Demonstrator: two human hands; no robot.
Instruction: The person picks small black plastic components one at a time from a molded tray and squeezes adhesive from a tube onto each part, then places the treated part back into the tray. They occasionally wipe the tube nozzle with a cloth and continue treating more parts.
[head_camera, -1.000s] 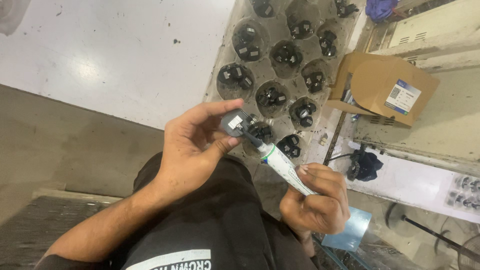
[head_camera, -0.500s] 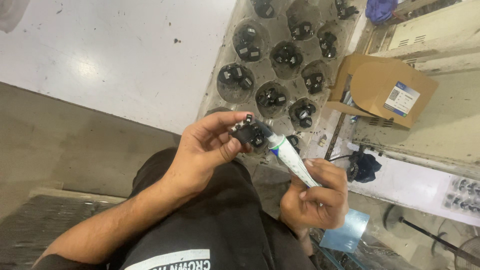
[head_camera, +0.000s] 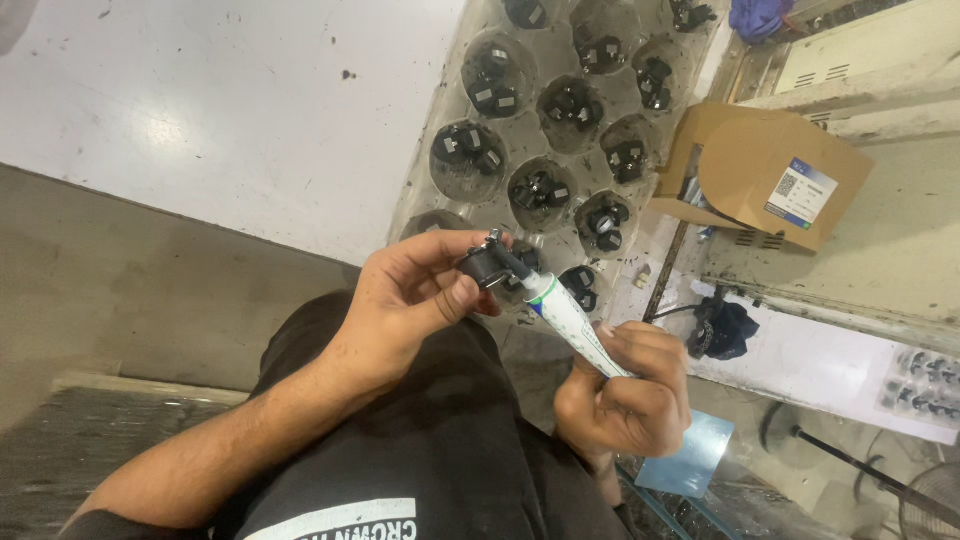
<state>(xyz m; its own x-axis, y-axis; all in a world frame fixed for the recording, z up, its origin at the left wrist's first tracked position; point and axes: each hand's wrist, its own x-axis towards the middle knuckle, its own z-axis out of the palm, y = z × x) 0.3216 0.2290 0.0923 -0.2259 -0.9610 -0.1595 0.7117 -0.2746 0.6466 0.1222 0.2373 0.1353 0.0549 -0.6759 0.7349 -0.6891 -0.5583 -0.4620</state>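
The left hand (head_camera: 415, 300) was clamped, thumb and fingers together, on a small black part (head_camera: 487, 266), held up above the person's lap, just off the near edge of the tray (head_camera: 425, 195). The right hand (head_camera: 625, 395) was closed in a fist around a white tube (head_camera: 575, 325) with a green band near the tip. The tube tilted up and left, and its nozzle met the black part; exact contact spot was hard to tell. The hands were near each other, joined only through tube and part.

The tray was clear plastic with round pockets, most holding black parts like the held one. Its near end sat right behind the left hand's fingers, so little room there. Left of the tray the white table top (head_camera: 200, 110) was bare and wide, ending in a straight edge that dropped to the grey floor (head_camera: 120, 290).

To the right, a brown cardboard box (head_camera: 765, 175) with a white label sat just beside the tray. A dark blue cloth (head_camera: 725, 328) lay near the right hand, below the box. A light blue sheet (head_camera: 690, 455) showed under the right wrist. The right side was crowded, the left side open.
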